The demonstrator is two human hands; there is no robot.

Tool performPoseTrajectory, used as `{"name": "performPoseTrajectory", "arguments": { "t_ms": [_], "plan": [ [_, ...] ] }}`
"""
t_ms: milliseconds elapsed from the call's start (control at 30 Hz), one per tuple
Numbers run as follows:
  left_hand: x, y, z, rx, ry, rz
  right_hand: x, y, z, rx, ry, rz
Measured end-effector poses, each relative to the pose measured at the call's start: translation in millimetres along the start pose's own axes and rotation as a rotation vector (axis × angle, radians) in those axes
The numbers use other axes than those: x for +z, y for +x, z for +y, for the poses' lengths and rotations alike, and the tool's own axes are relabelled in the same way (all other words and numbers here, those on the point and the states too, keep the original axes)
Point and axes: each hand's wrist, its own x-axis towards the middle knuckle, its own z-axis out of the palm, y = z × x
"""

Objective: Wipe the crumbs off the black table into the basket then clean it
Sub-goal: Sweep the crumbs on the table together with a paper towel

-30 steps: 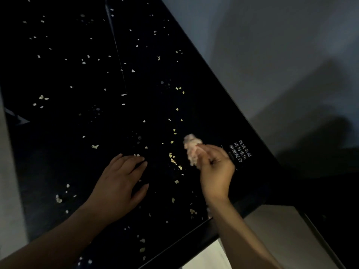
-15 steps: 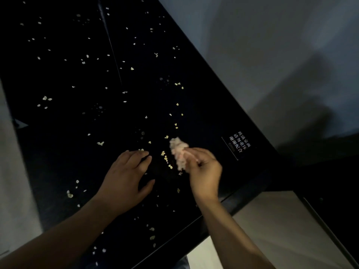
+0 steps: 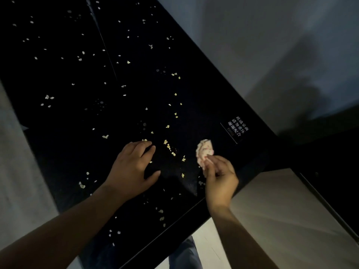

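A glossy black table [image 3: 204, 98] runs diagonally through the head view, strewn with pale crumbs [image 3: 169, 147]. My left hand [image 3: 132, 167] rests flat on the tabletop, fingers straight and thumb spread. My right hand [image 3: 218, 176] pinches a crumpled pinkish-white wad of cloth or tissue [image 3: 204, 152] against the table near its front edge, just right of a short line of crumbs. No basket is in view.
A small sign with white characters [image 3: 238, 129] sits on the table near its right edge. A seam [image 3: 104, 47] runs across the tabletop at the back. Pale floor [image 3: 281, 220] lies beyond the front edge, with grey floor [image 3: 272, 45] to the right.
My right hand has swept the wad to the right, away from the left hand, after moving left half a second before. The left hand stays flat in about the same spot.
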Motion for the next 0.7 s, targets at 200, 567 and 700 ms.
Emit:
{"name": "performPoseTrajectory", "arguments": {
  "t_ms": [200, 567, 700],
  "plan": [
    [0.3, -1.9, -2.3, 0.008, 0.004, -0.019, 9.2, -1.6, -28.6, -0.028, 0.067, -0.156],
    [-2.9, -2.7, -3.3, 0.015, 0.028, -0.065, -29.1, -32.5, 13.0, 0.023, -0.036, 0.05],
    [-6.7, -3.5, -3.2, 0.023, 0.014, -0.084, 8.3, -74.3, -2.5, -0.04, -0.019, -0.053]
  ]
}}
